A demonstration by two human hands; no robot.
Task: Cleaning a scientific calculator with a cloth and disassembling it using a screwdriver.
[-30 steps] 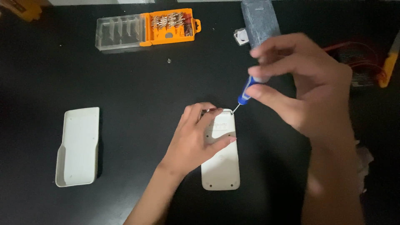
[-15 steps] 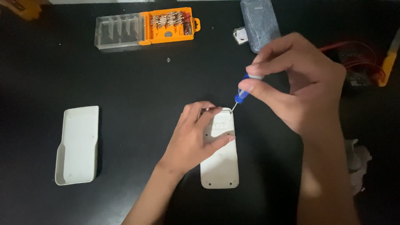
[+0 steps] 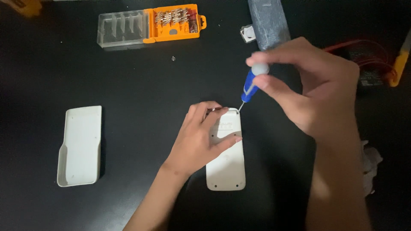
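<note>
The white device [image 3: 226, 160] lies flat on the black table [image 3: 141, 85], its long axis running near to far, top end away. The left hand [image 3: 201, 139] still presses it down. The right hand [image 3: 312, 92], its grip clamped on the blue screwdriver [image 3: 250, 85], has barely shifted; the tip stays at the far right corner, so that screw is likely still being worked.

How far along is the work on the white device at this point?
Done: a white cover already lies apart on the left of the black table, and the orange bit case sits open. In hand: the left hand pins the white device while the right hand sets the blue screwdriver at its top right corner. Left: the bottom-edge screw spots look untouched.
</note>
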